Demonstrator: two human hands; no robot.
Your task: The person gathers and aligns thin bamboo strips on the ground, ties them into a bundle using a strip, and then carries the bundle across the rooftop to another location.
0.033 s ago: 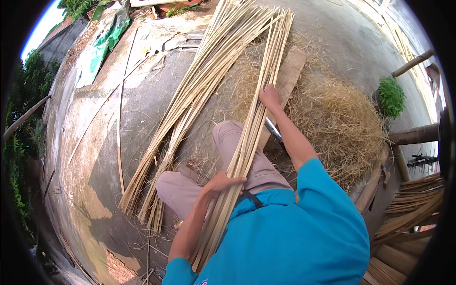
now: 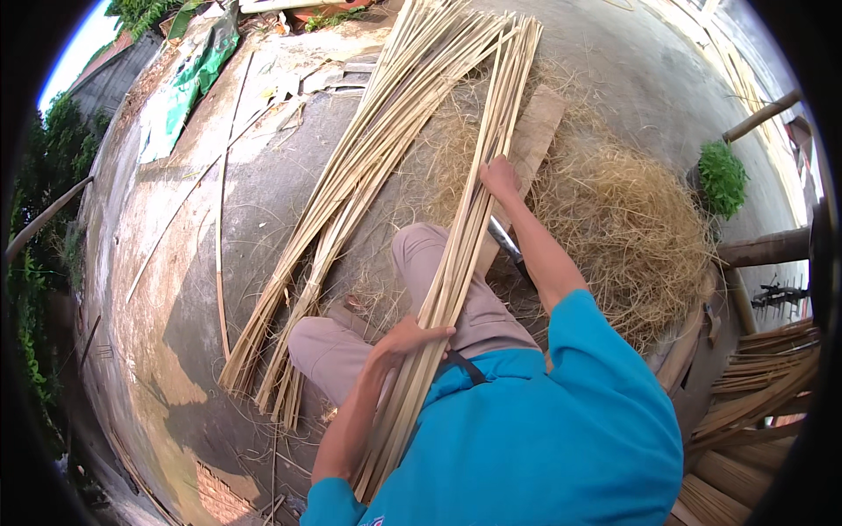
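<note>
Basically, the bundle of bamboo strips (image 2: 456,254) is gripped by the left hand (image 2: 405,340) and right hand (image 2: 500,178), fingers wrapped tight.

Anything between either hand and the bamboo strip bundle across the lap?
Nothing visible. The left hand lies directly on the bundle of bamboo strips near the lap, and the right hand grips it farther up. The blade lies beneath the bundle, beside the right forearm, not between hand and strips.
</note>
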